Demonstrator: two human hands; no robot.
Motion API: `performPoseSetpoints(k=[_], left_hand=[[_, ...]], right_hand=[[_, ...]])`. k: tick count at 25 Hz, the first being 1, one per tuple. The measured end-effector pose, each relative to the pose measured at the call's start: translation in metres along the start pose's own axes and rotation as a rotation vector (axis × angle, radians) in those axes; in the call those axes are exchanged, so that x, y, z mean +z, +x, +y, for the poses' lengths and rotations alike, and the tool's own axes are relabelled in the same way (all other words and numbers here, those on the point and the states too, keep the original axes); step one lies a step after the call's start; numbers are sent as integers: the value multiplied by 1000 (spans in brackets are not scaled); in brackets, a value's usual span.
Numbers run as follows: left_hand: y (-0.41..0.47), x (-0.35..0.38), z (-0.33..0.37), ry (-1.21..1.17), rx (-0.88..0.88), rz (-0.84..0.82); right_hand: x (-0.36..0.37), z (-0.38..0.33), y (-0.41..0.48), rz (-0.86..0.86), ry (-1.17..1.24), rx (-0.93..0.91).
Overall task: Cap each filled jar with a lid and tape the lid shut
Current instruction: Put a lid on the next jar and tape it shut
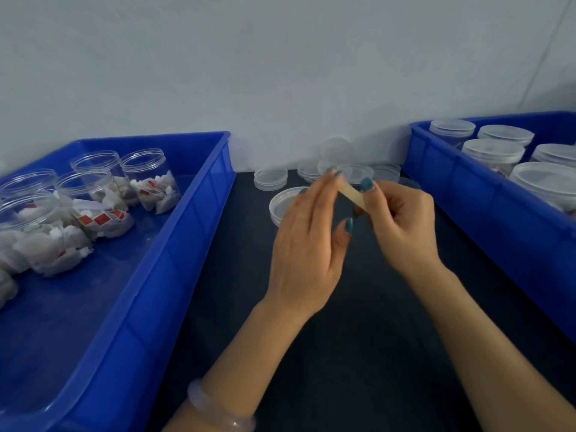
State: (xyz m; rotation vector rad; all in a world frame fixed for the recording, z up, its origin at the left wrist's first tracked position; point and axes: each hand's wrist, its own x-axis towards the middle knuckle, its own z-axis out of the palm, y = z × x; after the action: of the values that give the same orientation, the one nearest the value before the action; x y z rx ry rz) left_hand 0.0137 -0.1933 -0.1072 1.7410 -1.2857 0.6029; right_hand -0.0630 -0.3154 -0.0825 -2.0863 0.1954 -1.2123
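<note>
Between both hands stretches a short pale strip of tape (351,195), held above the dark table. My left hand (307,244) pinches its far end with the fingertips; my right hand (402,226) grips the near end with curled fingers. A clear jar with a lid (282,204) stands just behind my left hand, partly hidden. Several loose clear lids (270,178) lie at the back of the table. Open filled jars (149,182) stand in the left blue bin (174,244).
The right blue bin (486,207) holds several capped jars (492,152). A grey wall rises behind the table. The dark table surface (358,353) runs between the two bins. A pale bracelet (218,413) circles my left wrist.
</note>
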Motion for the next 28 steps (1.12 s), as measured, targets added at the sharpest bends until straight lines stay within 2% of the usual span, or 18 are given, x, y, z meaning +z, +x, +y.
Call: performPoseSetpoints(k=[2, 4, 8, 13, 18, 24, 28], left_hand=[[2, -4, 3, -216, -136, 78], [2, -9, 2, -268, -183, 168], [0, -14, 1, -164, -124, 310], [0, -17, -5, -102, -63, 426], [2, -21, -9, -210, -125, 427], [3, -18, -8, -85, -177, 408], [1, -16, -6, -10, -133, 317]], right_hand=[[6, -1, -6, -11, -20, -168], [13, -1, -10, -36, -72, -215], [17, 1, -14, -20, -182, -224], [20, -1, -16, -10, -190, -231], [18, 0, -17, -56, -203, -273], [20, -4, -19, -58, -346, -335], [12, 1, -12, 43, -528, -277]])
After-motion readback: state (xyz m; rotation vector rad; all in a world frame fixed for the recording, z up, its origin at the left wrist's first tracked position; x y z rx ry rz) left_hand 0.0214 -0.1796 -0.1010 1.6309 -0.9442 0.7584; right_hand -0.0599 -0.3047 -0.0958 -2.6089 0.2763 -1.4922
